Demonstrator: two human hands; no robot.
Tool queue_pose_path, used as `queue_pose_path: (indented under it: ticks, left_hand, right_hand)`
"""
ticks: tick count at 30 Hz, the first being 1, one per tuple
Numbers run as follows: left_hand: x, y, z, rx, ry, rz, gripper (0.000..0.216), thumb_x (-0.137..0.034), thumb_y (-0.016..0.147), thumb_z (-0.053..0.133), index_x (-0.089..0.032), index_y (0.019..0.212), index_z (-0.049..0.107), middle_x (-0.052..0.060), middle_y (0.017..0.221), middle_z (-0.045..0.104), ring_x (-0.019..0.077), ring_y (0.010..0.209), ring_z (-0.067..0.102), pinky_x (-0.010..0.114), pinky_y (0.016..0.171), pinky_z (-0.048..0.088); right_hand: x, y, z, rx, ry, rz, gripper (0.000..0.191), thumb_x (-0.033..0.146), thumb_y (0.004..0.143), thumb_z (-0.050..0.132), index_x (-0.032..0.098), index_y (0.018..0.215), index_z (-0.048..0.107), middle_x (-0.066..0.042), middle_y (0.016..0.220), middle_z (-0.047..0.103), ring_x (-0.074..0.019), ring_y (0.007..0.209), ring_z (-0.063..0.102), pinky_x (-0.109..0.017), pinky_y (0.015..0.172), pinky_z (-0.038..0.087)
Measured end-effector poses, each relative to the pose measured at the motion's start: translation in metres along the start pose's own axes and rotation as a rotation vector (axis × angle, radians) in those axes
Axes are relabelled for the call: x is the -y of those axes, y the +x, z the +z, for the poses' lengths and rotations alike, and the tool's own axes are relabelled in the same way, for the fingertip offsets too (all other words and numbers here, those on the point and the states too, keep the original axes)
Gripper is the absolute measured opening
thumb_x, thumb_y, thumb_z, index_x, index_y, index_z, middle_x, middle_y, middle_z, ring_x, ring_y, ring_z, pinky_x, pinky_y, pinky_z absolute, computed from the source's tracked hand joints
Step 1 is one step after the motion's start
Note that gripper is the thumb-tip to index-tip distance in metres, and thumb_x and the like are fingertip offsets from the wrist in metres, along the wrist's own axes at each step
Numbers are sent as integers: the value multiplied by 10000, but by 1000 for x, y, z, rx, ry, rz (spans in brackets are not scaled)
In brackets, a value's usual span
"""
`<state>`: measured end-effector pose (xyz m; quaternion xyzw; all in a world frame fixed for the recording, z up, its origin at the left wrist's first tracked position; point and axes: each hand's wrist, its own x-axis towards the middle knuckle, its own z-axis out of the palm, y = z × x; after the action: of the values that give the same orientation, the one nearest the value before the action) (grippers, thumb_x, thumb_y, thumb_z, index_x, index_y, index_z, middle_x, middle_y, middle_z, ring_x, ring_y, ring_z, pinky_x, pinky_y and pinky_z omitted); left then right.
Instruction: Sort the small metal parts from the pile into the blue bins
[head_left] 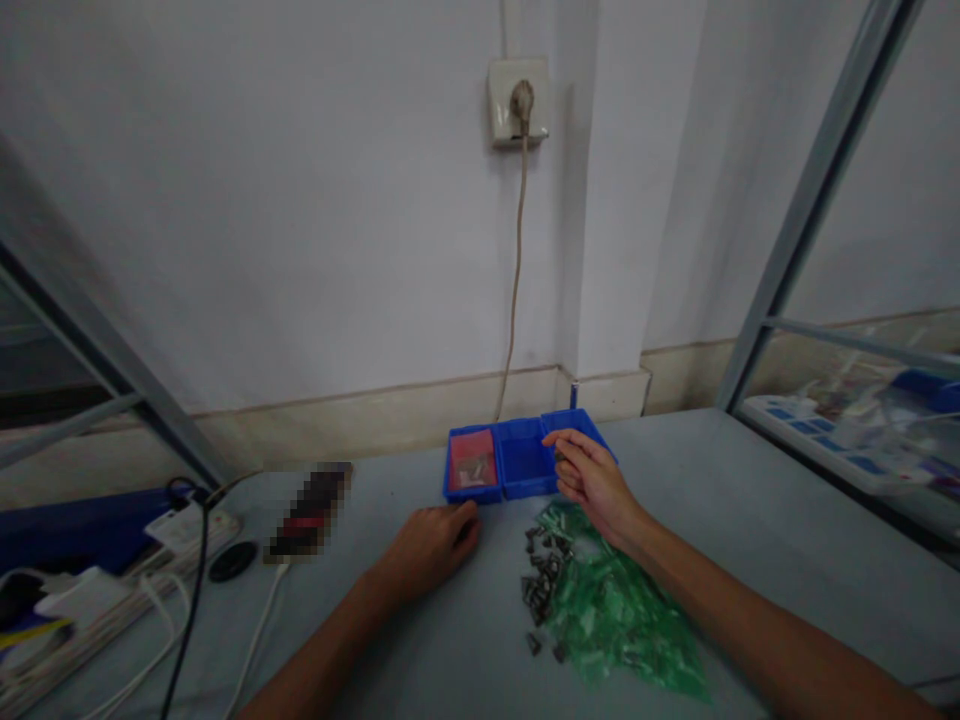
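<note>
My right hand (589,480) is pinched above the right part of a blue plastic tray set (521,490), a small dark metal piece (559,454) just visible at its fingertips. My left hand (431,545) rests on the table, loosely curled, just in front of the tray's left compartment; nothing shows in it. In that compartment lie a pink-red sheet (471,448) and a small clear packet. The middle compartment (523,455) shows a bare blue floor. Below my right hand, several small grey metal pieces (541,585) lie in a heap beside a crumpled green plastic bag (619,620).
At left lie a phone (309,512), partly blurred out, on a white cable, a round black disc (232,562), and a power strip (112,610) with plugs. Another white power strip (825,440) stands at right beyond a grey metal frame (802,200). A cord (517,270) hangs from the wall socket.
</note>
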<state>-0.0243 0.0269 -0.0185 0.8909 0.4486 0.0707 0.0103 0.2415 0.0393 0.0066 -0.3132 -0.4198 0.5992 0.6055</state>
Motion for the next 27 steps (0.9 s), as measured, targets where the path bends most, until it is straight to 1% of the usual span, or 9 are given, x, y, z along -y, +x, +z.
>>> queue_pose_path:
  ticks: [2,4,6,9,13,16,18,23,27]
  left_hand:
    - [0,0,0,-3,-3,-3,183,-324,1031,428,-226,954,562,29,859,707,184,738,666,263,665,426]
    - [0,0,1,-8,-3,-4,180,-322,1029,429,-227,959,565,28,861,707,185,738,666,263,668,429]
    - [1,0,1,-8,-3,-1,179,-319,1028,428,-227,964,567,29,859,705,184,735,663,264,668,430]
    - [1,0,0,3,-5,5,179,-319,1027,427,-224,964,566,30,854,703,181,731,658,262,662,427]
    - [1,0,-1,2,-4,9,177,-315,1026,430,-224,954,563,27,852,702,182,731,657,265,656,426]
    - [1,0,0,-9,-9,10,190,-322,1029,425,-222,949,566,26,848,700,178,727,659,263,656,428]
    - [1,0,1,-15,-5,4,193,-321,1028,423,-221,954,571,30,852,703,177,727,661,262,661,431]
    - [0,0,0,-3,-3,2,190,-322,1028,423,-224,956,569,26,842,702,182,727,659,260,658,423]
    - [1,0,1,-8,-3,-2,168,-308,1023,432,-226,956,562,23,848,702,182,728,656,260,652,413]
  right_hand:
    - [1,0,0,-13,6,-4,270,428,833,739,195,947,663,120,553,218,-69,456,117,-201,395,115]
    - [1,-1,1,-19,11,-7,268,427,827,741,198,944,667,111,559,262,-67,453,142,-201,394,122]
    - [2,-1,1,-22,17,-4,270,425,819,744,199,950,675,90,586,366,-57,444,177,-201,390,140]
    - [4,-2,2,-27,12,-9,275,411,811,750,200,977,692,41,702,541,-39,427,241,-202,382,189]
    - [3,-2,3,-11,-39,-45,257,392,838,729,205,1013,711,-11,839,661,-39,424,321,-207,381,276]
    - [2,-2,3,-1,-80,-63,262,399,840,730,208,1019,722,-26,874,686,-48,437,353,-215,391,325]
    - [1,-3,3,2,-94,-65,271,394,820,751,214,1021,726,-28,899,684,-53,462,380,-213,398,334]
    - [1,-4,3,5,-103,-57,276,343,774,796,228,1013,720,1,880,632,-64,513,414,-203,406,314]
    - [1,-4,3,38,-72,-27,261,370,817,759,231,1030,696,-3,862,646,-66,505,408,-197,405,285]
